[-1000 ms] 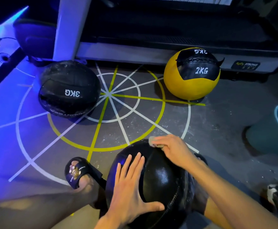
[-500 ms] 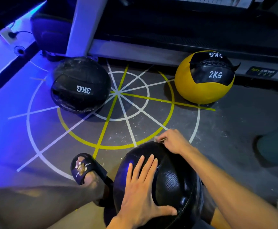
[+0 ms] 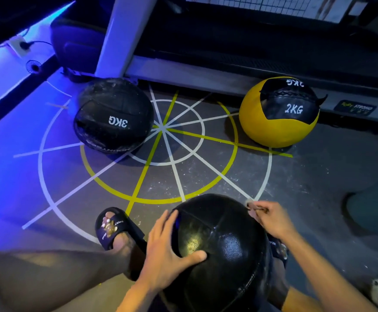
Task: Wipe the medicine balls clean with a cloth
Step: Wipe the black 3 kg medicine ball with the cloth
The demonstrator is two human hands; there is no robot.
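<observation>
A shiny black medicine ball (image 3: 219, 239) sits between my feet at the bottom centre. My left hand (image 3: 165, 251) lies flat on its left side, fingers spread and thumb across the top. My right hand (image 3: 271, 219) grips a small cloth (image 3: 251, 204) against the ball's far right edge; only a corner of the cloth shows. A black ball marked 3KG (image 3: 113, 115) rests on the floor at the far left. A yellow and black ball marked 2KG (image 3: 280, 111) rests at the far right.
The floor (image 3: 183, 176) bears a white and yellow circle with spokes. A machine base (image 3: 206, 73) and white post (image 3: 125, 32) stand behind the balls. A teal bucket (image 3: 372, 210) sits at the right edge. My sandalled left foot (image 3: 113, 228) is beside the near ball.
My right hand has slid with the cloth from the top of the near ball down to its far right edge. My left hand has shifted left on the ball. The view has moved closer.
</observation>
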